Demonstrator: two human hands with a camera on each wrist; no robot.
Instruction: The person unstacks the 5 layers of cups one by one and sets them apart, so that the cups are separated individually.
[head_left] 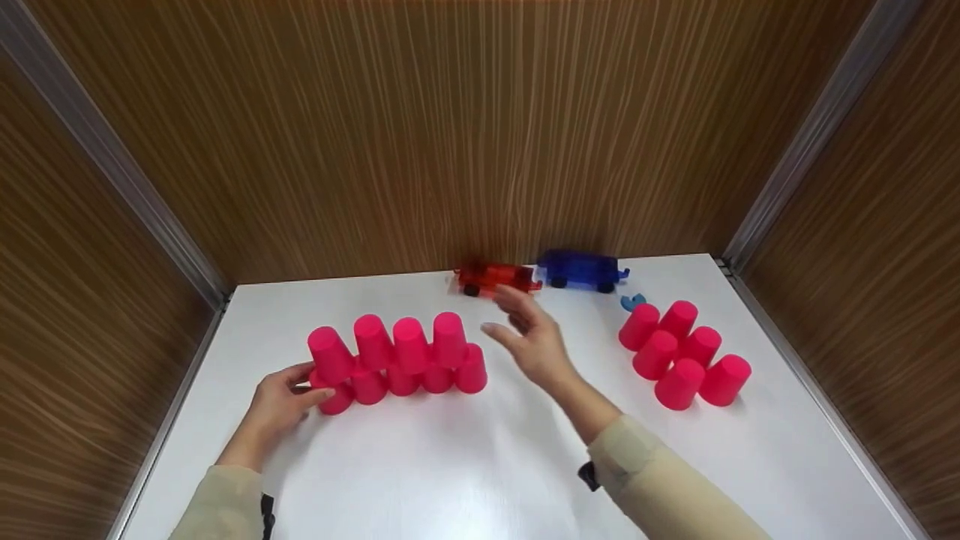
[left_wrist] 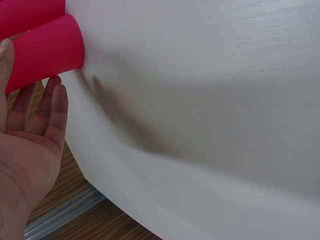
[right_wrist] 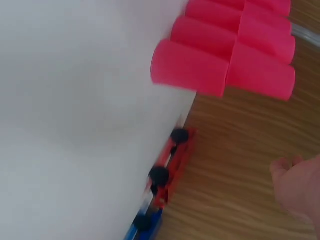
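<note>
Several upside-down pink cups form a two-level wall on the left of the white table. My left hand (head_left: 281, 405) holds the leftmost lower pink cup (head_left: 336, 399), thumb at its front and fingers at its far side. In the left wrist view the thumb lies against that cup (left_wrist: 47, 52), with the other fingers loosely bent beside it. On the upper row, the rightmost pink cup (head_left: 450, 341) stands nearest to my right hand (head_left: 536, 345). This hand hovers with its fingers spread and nothing in them, apart from the cups.
More upside-down pink cups (head_left: 679, 384) stand in a group on the right of the white table (head_left: 465, 465). A red toy car (head_left: 495, 277), a blue toy car (head_left: 581, 270) and a small blue curved piece (head_left: 634, 301) lie by the wood-grain back wall (head_left: 480, 135).
</note>
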